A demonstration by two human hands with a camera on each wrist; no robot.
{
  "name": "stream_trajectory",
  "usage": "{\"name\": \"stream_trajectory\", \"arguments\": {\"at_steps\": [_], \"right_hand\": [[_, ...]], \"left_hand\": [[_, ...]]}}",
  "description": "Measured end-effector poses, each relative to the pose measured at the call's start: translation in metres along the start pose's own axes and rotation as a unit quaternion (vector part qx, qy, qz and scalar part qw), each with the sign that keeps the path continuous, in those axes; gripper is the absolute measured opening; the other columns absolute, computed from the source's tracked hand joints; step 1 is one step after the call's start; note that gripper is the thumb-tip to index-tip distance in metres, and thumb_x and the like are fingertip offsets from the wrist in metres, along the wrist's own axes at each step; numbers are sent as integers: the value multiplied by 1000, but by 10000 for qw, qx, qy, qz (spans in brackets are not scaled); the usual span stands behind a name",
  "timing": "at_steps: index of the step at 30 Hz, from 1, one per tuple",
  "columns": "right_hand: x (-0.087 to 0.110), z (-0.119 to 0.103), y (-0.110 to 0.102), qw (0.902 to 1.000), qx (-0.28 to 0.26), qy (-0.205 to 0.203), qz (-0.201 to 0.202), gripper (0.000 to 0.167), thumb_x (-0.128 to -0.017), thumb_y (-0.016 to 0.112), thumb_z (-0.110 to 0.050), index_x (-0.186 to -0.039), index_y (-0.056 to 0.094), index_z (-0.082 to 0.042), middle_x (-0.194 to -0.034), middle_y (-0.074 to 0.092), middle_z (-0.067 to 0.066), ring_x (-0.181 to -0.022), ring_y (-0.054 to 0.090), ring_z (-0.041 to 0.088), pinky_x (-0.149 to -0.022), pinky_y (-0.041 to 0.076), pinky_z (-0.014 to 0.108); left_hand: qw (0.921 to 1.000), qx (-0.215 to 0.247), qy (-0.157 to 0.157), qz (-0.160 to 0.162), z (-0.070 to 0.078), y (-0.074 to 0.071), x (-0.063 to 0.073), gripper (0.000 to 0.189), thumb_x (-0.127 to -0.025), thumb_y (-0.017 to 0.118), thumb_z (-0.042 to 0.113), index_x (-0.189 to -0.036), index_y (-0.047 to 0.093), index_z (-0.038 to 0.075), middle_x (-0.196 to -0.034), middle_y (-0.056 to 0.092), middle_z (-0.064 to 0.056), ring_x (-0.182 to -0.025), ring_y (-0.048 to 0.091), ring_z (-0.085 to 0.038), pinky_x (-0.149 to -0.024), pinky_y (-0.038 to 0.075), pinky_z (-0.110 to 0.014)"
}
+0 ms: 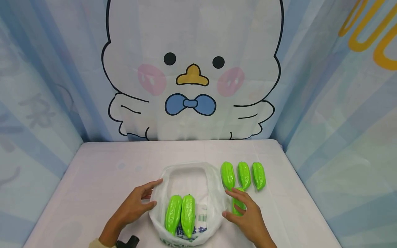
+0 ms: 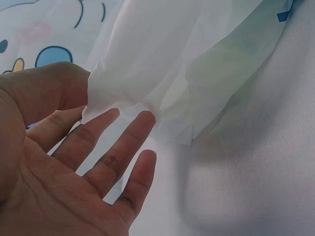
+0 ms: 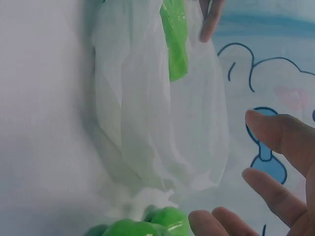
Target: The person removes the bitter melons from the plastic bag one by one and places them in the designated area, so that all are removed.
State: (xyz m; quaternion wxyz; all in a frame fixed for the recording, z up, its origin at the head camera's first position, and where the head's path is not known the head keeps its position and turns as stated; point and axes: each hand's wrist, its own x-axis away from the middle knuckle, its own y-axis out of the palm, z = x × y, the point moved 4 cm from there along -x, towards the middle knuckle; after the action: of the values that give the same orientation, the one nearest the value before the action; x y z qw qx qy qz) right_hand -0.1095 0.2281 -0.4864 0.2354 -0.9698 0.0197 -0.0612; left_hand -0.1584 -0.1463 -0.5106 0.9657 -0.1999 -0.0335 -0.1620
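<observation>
A white plastic bag [image 1: 164,172] lies with its mouth wide on the table, and two shiny green bitter melons [image 1: 173,214] rest side by side in it. My left hand [image 1: 135,203] touches the bag's left side, fingers spread and thumb apart. In the left wrist view, its fingertips [image 2: 147,118] meet the thin plastic. My right hand [image 1: 246,215] is at the bag's right side with fingers loosely bent and nothing gripped. Another bitter melon [image 1: 237,203] lies beneath that hand, partly hidden by the fingers.
Three more bitter melons [image 1: 244,175] lie in a row behind the right hand. The white-covered table [image 1: 118,165] is bounded by a printed cloth backdrop [image 1: 192,34] at the back and cloth on both sides. A black object [image 1: 128,242] shows by the left wrist.
</observation>
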Motion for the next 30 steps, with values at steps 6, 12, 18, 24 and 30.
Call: {"name": "stream_trajectory", "arguments": {"at_steps": [6, 12, 18, 24, 30], "right_hand": [[4, -9, 15, 9996, -197, -113, -155, 65, -77, 95, -13, -137, 73, -26, -158, 54, 5, -150, 49, 38, -105, 60, 43], [5, -14, 28, 9989, -229, -149, -390, 64, -77, 95, -17, -137, 73, -25, -155, 57, 4, -148, 51, 40, -105, 61, 42], [4, -17, 42, 9965, -276, -185, -767, 65, -80, 94, -24, -140, 70, -23, -157, 54, 9, -149, 48, 43, -107, 59, 42], [4, -18, 61, 9929, -324, -380, -1078, 67, -82, 93, -23, -144, 68, -21, -161, 49, 14, -149, 46, 46, -107, 59, 44], [5, -19, 77, 9878, -467, -468, -1409, 68, -82, 93, -25, -145, 66, -24, -162, 46, 18, -148, 46, 48, -107, 59, 46]], "left_hand": [[10000, 45, 7, -7, -1, -1, 1, 70, -94, 79, 11, -158, 53, 21, -164, 49, -16, -133, 65, -38, -115, 47, -68], [10000, 51, 45, -27, 0, -1, 0, 70, -94, 78, 12, -159, 52, 20, -165, 49, -16, -133, 64, -39, -115, 48, -67], [9999, 95, 31, -17, 0, -2, 0, 70, -94, 78, 11, -159, 52, 20, -165, 48, -16, -135, 63, -41, -113, 50, -66], [10000, 55, 34, -24, 0, -1, 0, 70, -94, 79, 12, -159, 52, 20, -165, 48, -16, -135, 64, -41, -114, 49, -67], [10000, 71, 17, -43, 1, 0, 0, 70, -94, 79, 13, -158, 52, 20, -165, 49, -16, -134, 63, -41, -113, 50, -67]]}}
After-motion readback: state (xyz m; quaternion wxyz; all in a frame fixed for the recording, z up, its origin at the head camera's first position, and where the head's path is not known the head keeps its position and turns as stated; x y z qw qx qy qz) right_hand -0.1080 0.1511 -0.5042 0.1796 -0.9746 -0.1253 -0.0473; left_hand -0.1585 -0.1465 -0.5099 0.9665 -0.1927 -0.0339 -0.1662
